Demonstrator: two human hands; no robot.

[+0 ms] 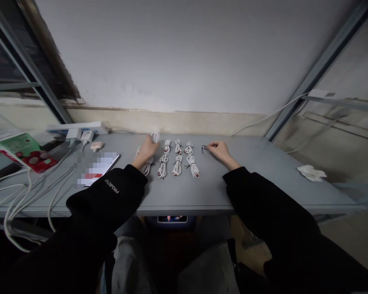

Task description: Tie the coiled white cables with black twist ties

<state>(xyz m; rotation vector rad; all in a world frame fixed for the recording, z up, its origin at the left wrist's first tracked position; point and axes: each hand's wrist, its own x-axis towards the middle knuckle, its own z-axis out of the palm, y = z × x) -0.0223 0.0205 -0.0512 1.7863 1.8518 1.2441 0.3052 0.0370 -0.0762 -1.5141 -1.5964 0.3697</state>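
White cables — red marks, black ties

Coiled cables (two rows) on table

Left hand on coiled white cables; right hand touching black tie.

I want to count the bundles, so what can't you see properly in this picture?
All in the head view:
The white cable bundle: the left hand covers part of it.
The small black tie by the right hand: too small to make out.
The printed paper: blurred.
The lit screen: cut off by the table's front edge.
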